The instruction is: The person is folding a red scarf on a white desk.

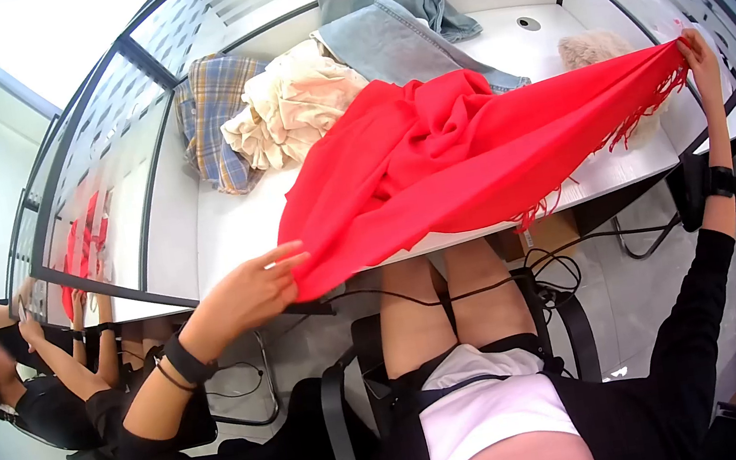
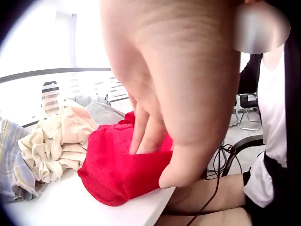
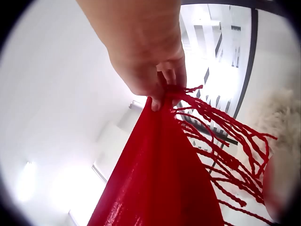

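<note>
A red fringed scarf (image 1: 431, 144) stretches across the front of the table, bunched in its middle. My right hand (image 1: 702, 68), raised at the far right, pinches one corner of it. From that corner the cloth runs taut, and its fringe (image 3: 225, 141) hangs loose in the right wrist view. Low at the table's front edge, my left hand (image 1: 245, 296) holds the other side of the scarf. The left wrist view has the fingers (image 2: 149, 136) on top of the red cloth and the thumb at its near edge.
Behind the scarf lie a cream cloth (image 1: 297, 103), a plaid cloth (image 1: 222, 109) and blue jeans (image 1: 401, 39). A fluffy beige item (image 1: 593, 49) is at the right. Framed partitions (image 1: 156, 181) border the white table (image 1: 232, 241). Other people sit at the left. Black cables (image 1: 551, 274) hang below.
</note>
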A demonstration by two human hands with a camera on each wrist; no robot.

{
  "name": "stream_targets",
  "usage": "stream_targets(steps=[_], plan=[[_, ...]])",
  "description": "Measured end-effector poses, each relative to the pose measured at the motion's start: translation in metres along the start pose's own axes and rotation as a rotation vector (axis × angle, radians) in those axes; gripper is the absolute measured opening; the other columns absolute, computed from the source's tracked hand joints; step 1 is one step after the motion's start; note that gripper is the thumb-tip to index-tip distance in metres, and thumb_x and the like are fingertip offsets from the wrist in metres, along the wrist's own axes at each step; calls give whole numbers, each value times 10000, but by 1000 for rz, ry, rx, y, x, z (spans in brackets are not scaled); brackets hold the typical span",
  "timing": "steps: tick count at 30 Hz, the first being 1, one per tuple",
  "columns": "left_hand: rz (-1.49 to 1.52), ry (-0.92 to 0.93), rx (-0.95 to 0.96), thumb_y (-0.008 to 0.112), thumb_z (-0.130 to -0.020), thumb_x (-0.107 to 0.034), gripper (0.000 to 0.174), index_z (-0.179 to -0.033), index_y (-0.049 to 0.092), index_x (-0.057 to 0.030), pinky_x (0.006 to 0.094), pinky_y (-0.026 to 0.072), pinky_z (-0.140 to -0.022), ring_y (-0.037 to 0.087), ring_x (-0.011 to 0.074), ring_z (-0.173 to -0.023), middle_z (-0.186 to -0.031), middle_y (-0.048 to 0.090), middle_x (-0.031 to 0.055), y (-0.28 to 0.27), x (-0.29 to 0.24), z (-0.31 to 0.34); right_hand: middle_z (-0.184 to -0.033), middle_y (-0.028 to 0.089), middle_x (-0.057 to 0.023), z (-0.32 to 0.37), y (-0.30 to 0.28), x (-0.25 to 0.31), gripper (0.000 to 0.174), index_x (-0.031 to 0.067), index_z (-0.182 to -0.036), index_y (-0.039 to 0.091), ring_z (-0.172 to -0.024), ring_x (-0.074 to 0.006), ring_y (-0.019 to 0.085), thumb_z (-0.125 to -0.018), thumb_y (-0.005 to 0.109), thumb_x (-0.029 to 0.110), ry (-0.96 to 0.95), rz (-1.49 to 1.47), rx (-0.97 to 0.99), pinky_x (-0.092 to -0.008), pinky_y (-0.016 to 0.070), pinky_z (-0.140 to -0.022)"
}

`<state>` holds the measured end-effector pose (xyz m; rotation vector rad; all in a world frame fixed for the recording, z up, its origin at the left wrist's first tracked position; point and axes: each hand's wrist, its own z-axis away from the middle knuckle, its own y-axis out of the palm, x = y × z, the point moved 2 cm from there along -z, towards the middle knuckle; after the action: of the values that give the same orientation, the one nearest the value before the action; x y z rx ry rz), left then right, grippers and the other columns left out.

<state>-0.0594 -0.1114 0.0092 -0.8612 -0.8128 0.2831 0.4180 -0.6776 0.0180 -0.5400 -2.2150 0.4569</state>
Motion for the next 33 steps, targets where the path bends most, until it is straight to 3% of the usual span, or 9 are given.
stream_targets(steps=[5, 8, 11, 16, 22, 25, 27, 30, 33], plan=[[154, -238, 19, 559, -754, -153, 153, -894, 512, -111, 293, 418, -752, 598, 180, -693, -623, 548, 30, 8, -2, 11, -949, 600, -27, -6, -22, -39, 260, 38, -1111, 553, -871, -97, 549, -893, 562, 181, 40, -26, -73, -211, 438, -775], [317, -455, 194, 584, -757, -185, 212, -947, 526, -111, 319, 429, -688, 597, 213, -605, -555, 540, 53, 5, 6, 9, -960, 616, -33, 5, -19, -11, 271, 34, -1107, 557, -866, -97, 556, -894, 567, 201, 37, 10, -164, -217, 438, -793], [453, -693, 38, 607, -742, -194, 303, -1024, 520, -126, 337, 433, -644, 580, 242, -513, -499, 521, 72, 0, 19, 21, -998, 622, -39, 0, -32, -21, 286, 32, -1120, 558, -882, -98, 563, -894, 568, 207, 32, -8, -205, -217, 433, -807], [406, -234, 12, 616, -694, -171, 51, -710, 646, -134, 355, 375, -928, 528, 137, -953, -864, 604, -29, 3, 9, 13, -1067, 611, -65, -1, -52, -52, 329, 38, -1171, 543, -936, -122, 570, -889, 572, 205, 40, -68, -309, -227, 428, -844], [538, -28, -57, 600, -673, -153, 129, -793, 628, -116, 381, 181, -1115, 478, 139, -1125, -922, 621, 4, 5, -12, -5, -1119, 594, -64, -6, -62, -85, 342, 27, -1175, 545, -1008, -123, 546, -890, 571, 216, 60, -147, -341, -239, 421, -870], [482, -101, -63, 585, -679, -117, 106, -783, 571, -106, 368, 259, -1082, 552, 164, -993, -846, 613, 26, 24, -9, -4, -1113, 597, -65, -2, -65, -83, 330, 36, -1153, 554, -1013, -122, 542, -884, 581, 225, 108, -36, -305, -232, 416, -867], [522, -331, -240, 549, -684, -33, 104, -759, 499, -85, 343, 467, -807, 577, 207, -725, -694, 541, 53, 28, 4, 2, -1099, 601, -64, -1, -71, -92, 322, 39, -1137, 559, -1001, -121, 545, -881, 587, 233, 103, -50, -334, -230, 415, -863], [465, -693, -254, 580, -689, -44, 180, -860, 532, -77, 363, 452, -672, 572, 239, -749, -715, 554, 86, 34, 23, 14, -1076, 607, -62, 3, -73, -106, 315, 42, -1121, 565, -975, -122, 549, -878, 593, 240, 101, -70, -339, -229, 418, -848], [570, -816, -440, 586, -694, -12, 207, -897, 552, -35, 372, 460, -700, 576, 284, -805, -822, 575, 107, 36, 38, 19, -1054, 610, -56, 8, -72, -112, 299, 46, -1110, 569, -945, -120, 553, -878, 592, 235, 140, -58, -326, -224, 425, -818]])
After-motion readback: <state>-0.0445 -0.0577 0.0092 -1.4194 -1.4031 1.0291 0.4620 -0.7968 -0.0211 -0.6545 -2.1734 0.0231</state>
